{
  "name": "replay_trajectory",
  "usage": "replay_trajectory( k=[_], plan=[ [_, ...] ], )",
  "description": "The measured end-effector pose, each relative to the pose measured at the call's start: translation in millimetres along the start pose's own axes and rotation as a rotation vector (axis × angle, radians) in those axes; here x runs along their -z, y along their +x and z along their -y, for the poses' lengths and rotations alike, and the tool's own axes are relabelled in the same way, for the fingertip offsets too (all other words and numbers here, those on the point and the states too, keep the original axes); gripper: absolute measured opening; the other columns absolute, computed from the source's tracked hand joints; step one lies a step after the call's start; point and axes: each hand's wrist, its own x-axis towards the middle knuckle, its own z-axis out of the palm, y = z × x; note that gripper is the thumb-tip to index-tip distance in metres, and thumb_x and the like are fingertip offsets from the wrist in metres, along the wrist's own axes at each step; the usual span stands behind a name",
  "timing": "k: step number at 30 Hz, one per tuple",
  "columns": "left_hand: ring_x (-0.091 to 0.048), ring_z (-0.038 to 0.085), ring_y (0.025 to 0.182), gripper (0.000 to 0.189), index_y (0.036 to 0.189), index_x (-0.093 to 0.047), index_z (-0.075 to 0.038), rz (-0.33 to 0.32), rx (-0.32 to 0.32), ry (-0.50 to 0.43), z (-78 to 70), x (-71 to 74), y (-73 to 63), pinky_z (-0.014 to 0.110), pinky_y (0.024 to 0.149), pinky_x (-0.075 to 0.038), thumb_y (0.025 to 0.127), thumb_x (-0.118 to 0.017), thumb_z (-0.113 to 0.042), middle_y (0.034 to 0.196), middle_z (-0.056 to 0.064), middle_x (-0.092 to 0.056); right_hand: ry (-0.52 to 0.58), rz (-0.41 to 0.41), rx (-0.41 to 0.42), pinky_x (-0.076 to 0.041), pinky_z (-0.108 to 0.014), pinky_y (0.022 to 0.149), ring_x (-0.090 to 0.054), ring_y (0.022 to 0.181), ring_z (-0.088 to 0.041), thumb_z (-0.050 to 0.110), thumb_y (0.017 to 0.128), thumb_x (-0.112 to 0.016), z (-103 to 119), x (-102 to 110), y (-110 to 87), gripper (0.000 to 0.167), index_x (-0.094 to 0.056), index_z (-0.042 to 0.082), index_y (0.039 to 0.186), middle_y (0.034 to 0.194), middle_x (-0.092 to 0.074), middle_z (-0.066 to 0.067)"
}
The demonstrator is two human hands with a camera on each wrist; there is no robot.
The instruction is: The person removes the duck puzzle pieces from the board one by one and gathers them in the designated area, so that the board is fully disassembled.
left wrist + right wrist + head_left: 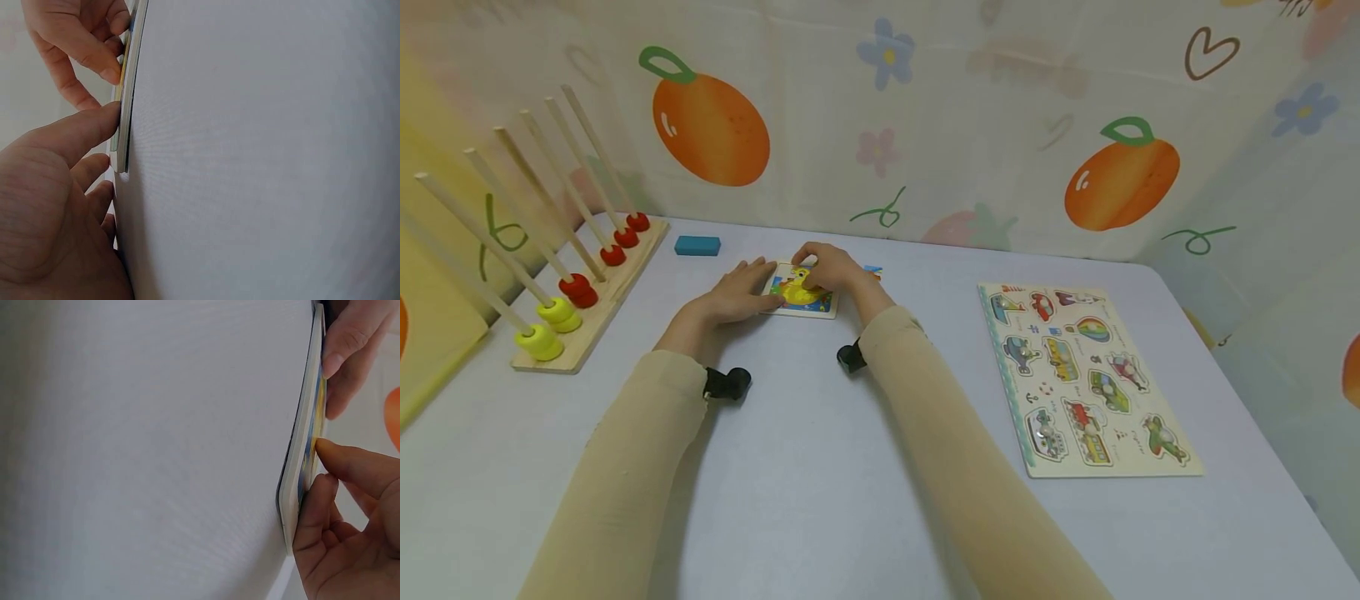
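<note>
A small wooden duck puzzle (pixel 808 302), with a yellow duck on a blue picture and a pale frame, lies flat on the table. My left hand (pixel 737 293) rests at its left side, fingers extended, the thumb on the frame's front edge. From the right, my right hand (pixel 829 271) reaches over the puzzle. Its thumb (pixel 337 461) touches the yellow duck in the right wrist view, and its index finger reaches toward the far edge, apart from the thumb. Its other fingers bend beside the frame. Part of the picture is hidden under this hand.
A blue block (pixel 697 246) lies behind my left hand. At the left stands a wooden peg rack (pixel 617 296) with red and yellow beads. A larger vehicle puzzle board (pixel 1052 404) lies to the right. Behind my right wrist shows a small colourful piece (pixel 873 272).
</note>
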Motion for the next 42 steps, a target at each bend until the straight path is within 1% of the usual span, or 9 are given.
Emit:
replay_trajectory(
  k=[2,5,8,16,22,29,33,38,42],
  plan=[
    [0.006,0.051,0.152,0.077,0.157,-0.014,0.001,0.000,-0.001,-0.001,-0.2,0.2,-0.4,0.069,0.121,0.002,0.099,-0.050,-0.036,0.165,0.027,-0.003,-0.020,0.006,-0.013,-0.040,-0.019,0.072,-0.050,0.083,-0.014,0.006,0.093,-0.059,0.2,-0.3,1.1,0.041,-0.057,0.015,0.133,0.143,-0.052,-0.009],
    [0.005,0.052,0.152,0.077,0.157,-0.014,0.001,-0.002,-0.005,-0.003,-0.2,0.3,-0.9,0.069,0.121,0.002,0.099,-0.050,-0.035,0.165,0.027,-0.003,-0.055,0.019,-0.025,-0.040,-0.025,0.087,-0.050,0.106,-0.019,0.009,0.095,-0.058,0.8,-0.9,2.7,0.040,-0.057,0.017,0.134,0.151,-0.047,-0.006],
    [0.005,0.052,0.151,0.077,0.157,-0.014,0.001,-0.004,-0.010,0.001,-0.2,0.3,-1.2,0.069,0.121,0.002,0.099,-0.049,-0.035,0.165,0.028,-0.003,-0.082,0.025,-0.033,-0.037,-0.030,0.101,-0.044,0.124,-0.022,0.010,0.095,-0.058,1.9,-0.9,3.2,0.040,-0.057,0.018,0.135,0.155,-0.044,-0.004],
    [0.005,0.053,0.151,0.077,0.156,-0.014,0.002,-0.004,-0.009,0.001,-1.2,0.2,-1.9,0.068,0.121,0.002,0.099,-0.049,-0.034,0.165,0.028,-0.003,-0.062,0.020,-0.040,-0.033,-0.037,0.118,-0.042,0.132,-0.022,0.008,0.095,-0.058,2.9,-0.7,2.8,0.039,-0.057,0.017,0.134,0.158,-0.041,-0.003],
    [0.005,0.052,0.152,0.077,0.157,-0.014,0.001,-0.006,-0.005,0.003,-0.8,-0.4,-0.9,0.068,0.121,0.002,0.099,-0.050,-0.035,0.165,0.028,-0.004,-0.062,0.022,-0.040,-0.033,-0.037,0.118,-0.042,0.130,-0.023,0.008,0.096,-0.058,3.3,-1.2,2.6,0.039,-0.056,0.016,0.134,0.157,-0.042,-0.003],
    [0.005,0.052,0.152,0.077,0.157,-0.015,0.001,-0.007,-0.007,0.001,-0.7,-0.2,-0.8,0.069,0.121,0.001,0.098,-0.050,-0.035,0.165,0.027,-0.004,-0.047,-0.017,0.004,-0.035,-0.041,0.117,-0.044,0.125,-0.025,0.005,0.093,-0.061,1.0,-2.2,2.6,0.038,-0.058,0.013,0.130,0.153,-0.047,-0.006],
    [0.005,0.052,0.152,0.077,0.157,-0.015,0.001,-0.007,-0.008,0.000,-0.8,-0.3,-0.7,0.069,0.121,0.001,0.098,-0.050,-0.035,0.165,0.027,-0.004,-0.053,-0.025,0.006,-0.035,-0.041,0.117,-0.045,0.125,-0.025,0.005,0.093,-0.062,0.7,-2.0,2.8,0.037,-0.058,0.014,0.129,0.153,-0.048,-0.006],
    [0.005,0.052,0.152,0.077,0.157,-0.014,0.001,-0.005,-0.007,0.000,-0.2,-0.5,-0.5,0.069,0.121,0.001,0.098,-0.050,-0.034,0.165,0.027,-0.004,-0.059,-0.019,-0.026,-0.033,-0.040,0.120,-0.043,0.134,-0.023,0.008,0.093,-0.063,1.3,-1.6,4.1,0.040,-0.055,0.017,0.132,0.156,-0.044,-0.004],
    [0.005,0.051,0.152,0.078,0.157,-0.014,0.000,-0.006,-0.001,-0.004,0.4,-0.5,-0.1,0.068,0.122,0.002,0.098,-0.050,-0.035,0.165,0.027,-0.003,-0.050,-0.016,-0.087,-0.032,-0.039,0.122,-0.043,0.137,-0.024,0.013,0.094,-0.063,1.8,-0.9,4.0,0.046,-0.048,0.013,0.138,0.156,-0.042,-0.007]
  ],
)
